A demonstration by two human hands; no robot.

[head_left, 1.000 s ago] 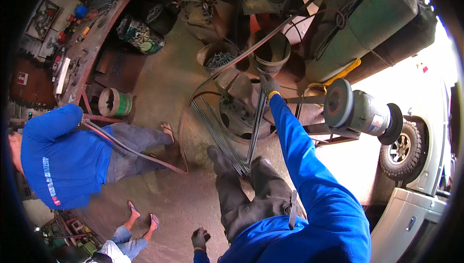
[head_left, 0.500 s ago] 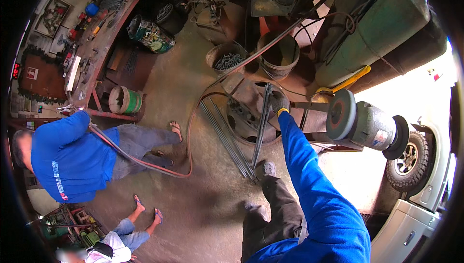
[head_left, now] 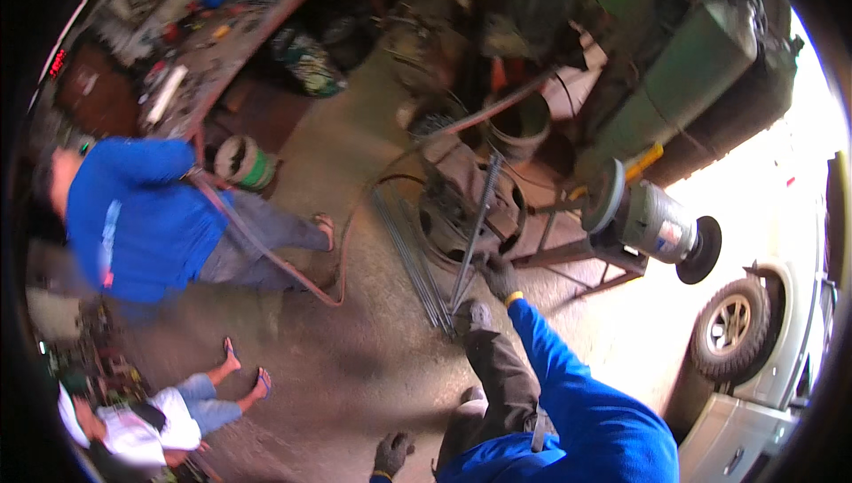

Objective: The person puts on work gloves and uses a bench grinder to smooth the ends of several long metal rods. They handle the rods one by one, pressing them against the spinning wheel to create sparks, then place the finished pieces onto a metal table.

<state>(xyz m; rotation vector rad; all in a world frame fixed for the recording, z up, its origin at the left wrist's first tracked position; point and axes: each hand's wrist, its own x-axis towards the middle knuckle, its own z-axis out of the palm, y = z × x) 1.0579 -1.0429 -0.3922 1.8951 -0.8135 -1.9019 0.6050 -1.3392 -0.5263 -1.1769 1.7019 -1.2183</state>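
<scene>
Right hand: gloved, the right hand (head_left: pixel 499 277) is at the lower part of the steel rods (head_left: pixel 485 203), on their right side; its fingers are bent in toward them, but blur hides whether they close round the metal, so I cannot tell.
Left hand: the left hand (head_left: pixel 391 455), gloved too, hangs near the person's leg, well apart from the rods, fingers loosely curled with nothing seen in them.
Rods: they reach away from the right fingers, up and slightly rightward across the round base (head_left: pixel 448 239), their low end just beside a shoe (head_left: pixel 479 314); the right hand is much the nearer.
Floor rods: a second group (head_left: pixel 408 259) lies left of the base, long axis running from upper left to lower right, its low ends near the same shoe.
Bits bucket: beyond the base, a bucket (head_left: pixel 410 114) holds small metal pieces, too blurred to tell apart.
Other bucket: to its right, a wider bucket (head_left: pixel 519 144) has a dark inside; contents unclear.
Green-banded bucket: by the near end of the surface (head_left: pixel 209 75), this bucket (head_left: pixel 259 172) has a shadowed mouth, contents unreadable.
Grinder: the grinder (head_left: pixel 657 221) sits on its stand, right of the right hand and apart from it.
Co-worker: a person in blue (head_left: pixel 151 217) stands at left beside a hose (head_left: pixel 232 201).
</scene>
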